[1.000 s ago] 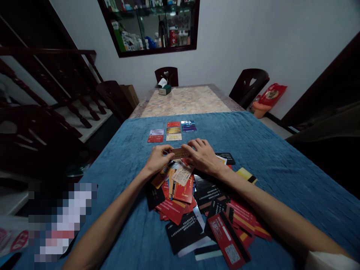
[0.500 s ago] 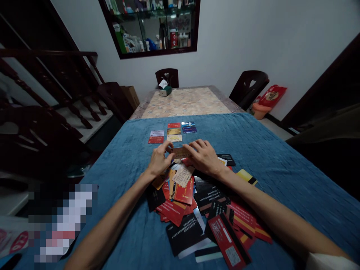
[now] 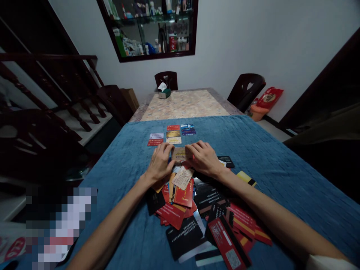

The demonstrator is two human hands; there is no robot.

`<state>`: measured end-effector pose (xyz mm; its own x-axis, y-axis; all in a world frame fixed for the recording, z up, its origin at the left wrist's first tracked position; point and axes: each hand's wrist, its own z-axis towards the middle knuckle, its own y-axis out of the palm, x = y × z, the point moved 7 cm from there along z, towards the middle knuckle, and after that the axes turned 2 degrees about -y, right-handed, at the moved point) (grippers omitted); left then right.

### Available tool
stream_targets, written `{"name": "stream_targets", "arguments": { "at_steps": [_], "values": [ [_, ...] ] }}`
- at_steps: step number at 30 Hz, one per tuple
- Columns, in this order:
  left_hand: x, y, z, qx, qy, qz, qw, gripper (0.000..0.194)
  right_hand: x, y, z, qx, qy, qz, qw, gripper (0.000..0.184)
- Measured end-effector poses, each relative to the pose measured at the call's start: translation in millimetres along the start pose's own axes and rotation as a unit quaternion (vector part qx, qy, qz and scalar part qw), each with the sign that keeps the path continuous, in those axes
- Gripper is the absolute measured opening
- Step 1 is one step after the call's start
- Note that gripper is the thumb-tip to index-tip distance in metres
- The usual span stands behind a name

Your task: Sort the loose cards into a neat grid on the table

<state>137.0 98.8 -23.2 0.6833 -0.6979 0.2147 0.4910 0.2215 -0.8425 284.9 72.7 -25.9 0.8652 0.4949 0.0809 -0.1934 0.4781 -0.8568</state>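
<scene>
Apparently steadied by both ends: beige card [image 3: 180, 153], at far edge of loose pile [image 3: 184, 197]. Left hand [image 3: 160, 161] and right hand [image 3: 207, 158] have fingers curled nearly closed on it, perhaps so its face shows. Beyond, grouped cards [image 3: 173, 134] lie flat, likely for easy reading.

The left hand [image 3: 160, 160] and right hand [image 3: 204, 159] face each other, apart by a narrow gap, backs upward. On the left hand, the fingers [image 3: 163, 148] bend together toward the right hand, while the left thumb [image 3: 170, 165] points inward below them. Opposite, the right fingers [image 3: 198, 146] curl toward the left hand; the right thumb is hidden. Behind the hands, the left forearm [image 3: 112, 222] and right forearm [image 3: 270, 207], both bare, slant inward, converging toward the left wrist [image 3: 145, 180] and right wrist [image 3: 223, 174].
</scene>
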Motion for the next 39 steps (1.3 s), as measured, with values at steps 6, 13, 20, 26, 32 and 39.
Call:
{"name": "stream_targets", "arguments": {
  "at_steps": [6, 13, 20, 26, 32, 39],
  "values": [
    [3, 0.8, 0, -0.033, 0.028, 0.046, 0.998, 0.042, 1, 2, -1, -0.023, 0.017, 0.023, 0.999, 0.041],
    [-11, -3.1, 17, -0.089, 0.013, 0.059, 0.994, 0.040, 9, 10, 18, -0.068, 0.026, 0.033, 0.997, 0.042],
    [-57, 4.5, 53, -0.133, -0.057, 0.054, 0.988, 0.036, 30, 29, 67, -0.125, 0.061, 0.051, 0.989, 0.047],
    [-91, 25.9, 73, -0.156, -0.089, 0.076, 0.981, 0.039, 41, 57, 89, -0.171, 0.109, 0.068, 0.977, 0.040],
    [-106, 46.4, 78, -0.151, -0.093, 0.080, 0.981, 0.038, 50, 78, 96, -0.189, 0.132, 0.075, 0.970, 0.035],
    [-109, 61.4, 74, -0.153, -0.086, 0.097, 0.980, 0.036, 54, 95, 94, -0.205, 0.136, 0.082, 0.966, 0.036]
  ]
}}
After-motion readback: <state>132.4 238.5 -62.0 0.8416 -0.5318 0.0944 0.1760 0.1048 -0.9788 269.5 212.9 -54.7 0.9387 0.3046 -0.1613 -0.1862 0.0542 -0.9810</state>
